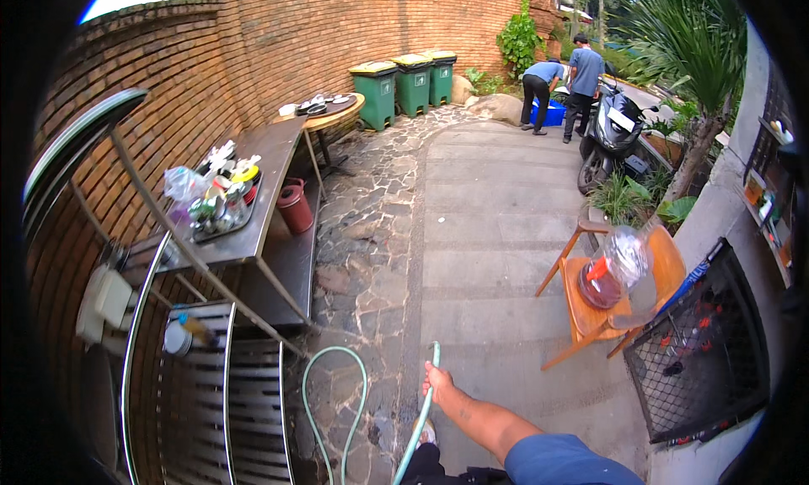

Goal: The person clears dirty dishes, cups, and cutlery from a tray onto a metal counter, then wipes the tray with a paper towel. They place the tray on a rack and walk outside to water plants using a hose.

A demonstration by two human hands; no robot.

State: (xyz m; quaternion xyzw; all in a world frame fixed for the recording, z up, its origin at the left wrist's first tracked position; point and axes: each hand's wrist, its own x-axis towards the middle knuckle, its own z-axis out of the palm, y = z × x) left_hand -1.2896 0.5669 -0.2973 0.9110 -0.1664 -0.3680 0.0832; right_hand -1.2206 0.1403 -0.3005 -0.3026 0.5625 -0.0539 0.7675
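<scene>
My right hand (pixel 437 382), on an outstretched arm in a blue sleeve, is closed around a light green garden hose (pixel 415 439) close to its upper end. That end sticks up just past my fingers. Another stretch of hose (pixel 364 374) lies in a loop on the stone paving to the left of my hand. Below the hand, part of a shoe (pixel 426 432) shows behind the hose. My left hand is out of view; on that side stands a slatted metal rack (pixel 256 390).
A metal table (pixel 272 162) holds dishes and glassware. Beyond stand green wheeled bins (pixel 377 99), two people (pixel 585 74) by a blue crate (pixel 551 114), and a parked scooter (pixel 616 128). A wooden chair (pixel 667 257) with a plastic-wrapped item is at the right, beside a mesh-fronted frame (pixel 701 352).
</scene>
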